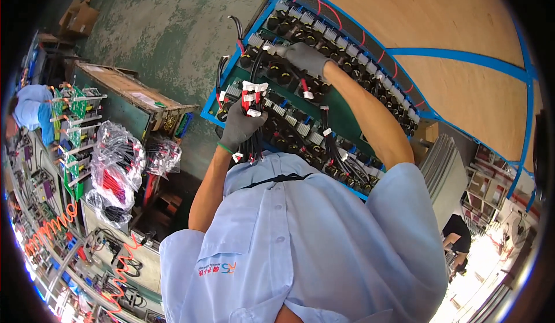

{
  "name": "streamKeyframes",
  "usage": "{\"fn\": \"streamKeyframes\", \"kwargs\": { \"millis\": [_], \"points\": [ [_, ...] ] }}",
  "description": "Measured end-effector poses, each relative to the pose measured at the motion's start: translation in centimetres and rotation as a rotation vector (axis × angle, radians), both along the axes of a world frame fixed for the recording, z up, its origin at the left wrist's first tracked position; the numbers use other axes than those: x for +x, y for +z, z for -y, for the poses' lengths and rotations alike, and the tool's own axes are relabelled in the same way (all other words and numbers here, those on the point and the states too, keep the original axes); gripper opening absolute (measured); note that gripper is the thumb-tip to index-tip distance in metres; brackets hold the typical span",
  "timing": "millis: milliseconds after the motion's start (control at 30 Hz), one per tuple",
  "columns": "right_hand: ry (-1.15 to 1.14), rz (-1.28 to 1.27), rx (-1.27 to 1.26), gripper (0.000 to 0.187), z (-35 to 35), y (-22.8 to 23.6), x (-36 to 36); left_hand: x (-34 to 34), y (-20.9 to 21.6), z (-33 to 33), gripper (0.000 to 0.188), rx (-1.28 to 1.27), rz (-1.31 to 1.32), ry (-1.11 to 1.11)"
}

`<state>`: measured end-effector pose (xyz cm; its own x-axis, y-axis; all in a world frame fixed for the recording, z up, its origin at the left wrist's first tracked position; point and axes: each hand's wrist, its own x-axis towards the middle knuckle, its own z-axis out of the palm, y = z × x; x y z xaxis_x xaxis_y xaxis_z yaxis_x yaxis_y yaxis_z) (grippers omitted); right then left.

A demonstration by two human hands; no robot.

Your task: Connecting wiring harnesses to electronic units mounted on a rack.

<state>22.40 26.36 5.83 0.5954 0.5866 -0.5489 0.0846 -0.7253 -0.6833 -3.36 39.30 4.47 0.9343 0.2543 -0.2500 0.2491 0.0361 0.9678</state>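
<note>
My left hand (241, 125), in a grey glove, is closed around a bundle of black and red cables (251, 147). The white connectors (254, 87) of the bundle stick up above my fist. Farther off and to the right, my gloved right hand (306, 58) is closed, its fingertips at a white connector (268, 48) on a black cable (256, 67). Both hands are over a blue-framed rack (228, 71) holding rows of circuit boards with black round parts (280, 74) and silver heat sinks (347, 45). Another cable with a red and white end (306, 90) lies across the boards.
Loose black cables (329, 144) lie over the rack's near right part. A large wooden panel (457, 10) in a blue frame stands beyond it. At left are a wooden-topped cabinet (124, 86), bagged cables (118, 161) and green boards (75, 144). Other people (457, 233) are around.
</note>
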Motion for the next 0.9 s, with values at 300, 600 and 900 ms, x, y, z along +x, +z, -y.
{"fn": "streamKeyframes", "kwargs": {
  "millis": [300, 600, 900],
  "points": [
    [-0.079, 0.41, 0.251, 0.029, 7.4, 1.0, -11.8, 1.4, 1.0, 0.5, 0.034, -0.327, -0.1, -0.047],
    [-0.455, 0.657, 0.571, 0.018, 2.8, 5.0, -16.0, 1.8, 0.5, 0.9, 0.034, -0.296, -0.101, -0.059],
    [-0.035, 0.568, 0.55, 0.032, 0.1, 4.2, -19.6, 2.0, 1.7, -2.6, 0.031, -0.496, -0.066, 0.244]
  ]
}}
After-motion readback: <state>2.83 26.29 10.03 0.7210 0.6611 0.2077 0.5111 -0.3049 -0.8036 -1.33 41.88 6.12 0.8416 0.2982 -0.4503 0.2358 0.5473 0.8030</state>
